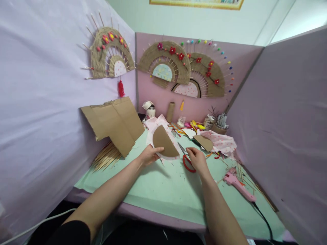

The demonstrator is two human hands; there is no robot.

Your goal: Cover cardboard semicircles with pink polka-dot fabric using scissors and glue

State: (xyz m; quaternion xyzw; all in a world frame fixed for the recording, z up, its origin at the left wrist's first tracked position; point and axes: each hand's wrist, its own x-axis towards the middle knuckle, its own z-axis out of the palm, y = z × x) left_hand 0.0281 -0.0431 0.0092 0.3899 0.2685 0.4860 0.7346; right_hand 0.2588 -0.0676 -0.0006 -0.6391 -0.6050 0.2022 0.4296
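My left hand [150, 154] pinches the lower edge of a brown cardboard half-round [164, 142] that lies on a piece of pale pink cloth, lifted a little off the green mat [163, 190]. My right hand [196, 159] rests over the red handles of a pair of scissors [186, 157], fingers curled on them; the blades point up and to the left, toward the cardboard piece. A second, smaller brown cardboard piece [203, 142] lies just beyond the right hand, beside dotted pink fabric [222, 142].
Large cardboard sheets [113, 122] lean on the left wall above a bundle of bamboo sticks [106, 158]. A pink glue gun [238, 185] with its black cord lies at right. Jars, a tube and craft bits crowd the back; woven fans hang on the walls.
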